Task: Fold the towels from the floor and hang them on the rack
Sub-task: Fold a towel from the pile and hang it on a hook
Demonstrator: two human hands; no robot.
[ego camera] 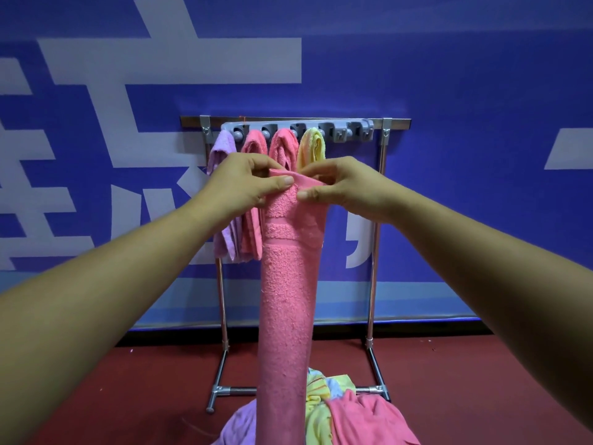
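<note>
Centre frame: left hand [247,184] and right hand [337,187] pinch a folded pink towel's [285,300] top; next, hang it on the rack [353,128].

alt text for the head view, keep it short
The left hand and right hand pinch the top edge of a long pink towel held up before a metal rack. A purple towel, two pink towels and a yellow towel hang from its grey clip strip; more towels lie piled on the red floor.

The long towel [287,300] is showing pink with a woven band. The hanging towels [255,146] are running lilac, pink, pink, yellow. The wall [449,75] is showing blue with white strokes.
</note>
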